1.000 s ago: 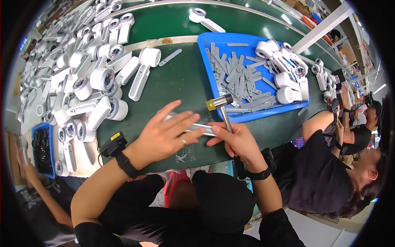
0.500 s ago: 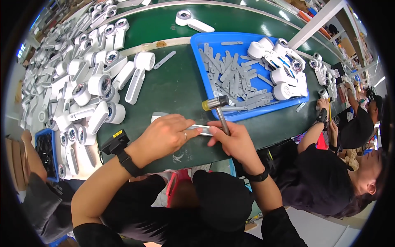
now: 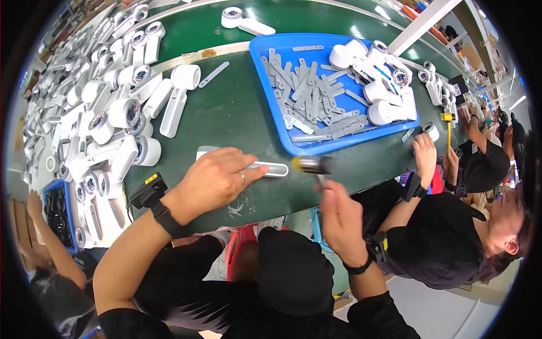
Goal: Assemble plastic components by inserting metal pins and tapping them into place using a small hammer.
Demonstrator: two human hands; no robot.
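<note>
My left hand (image 3: 217,178) is closed around a white handheld fan (image 3: 275,169) lying on the green table, fingertips on its handle. The handle's rounded end, with a grey inset, sticks out to the right of the fingers. Most of the fan's head is hidden under the hand. In my right hand (image 3: 342,220), fingers wrapped round the shaft, is a small hammer (image 3: 316,165). Its yellow and dark head, blurred by motion, hovers just right of the handle's end. Beyond both hands stands a blue tray (image 3: 279,121) with many grey strips (image 3: 313,93) and several white fans (image 3: 379,113).
White fans (image 3: 124,113) are heaped on the left. A lone grey strip (image 3: 214,74) and another fan (image 3: 257,26) lie farther back. A blue box (image 3: 71,217) of black parts sits at far left. A co-worker's hand (image 3: 424,152) and a yellow mallet (image 3: 449,133) are at right.
My right hand has let go of the handle's end and drawn back right, now gripping the hammer's shaft lower down. The hammer's head has dropped. A co-worker's hand has come nearer the tray.
</note>
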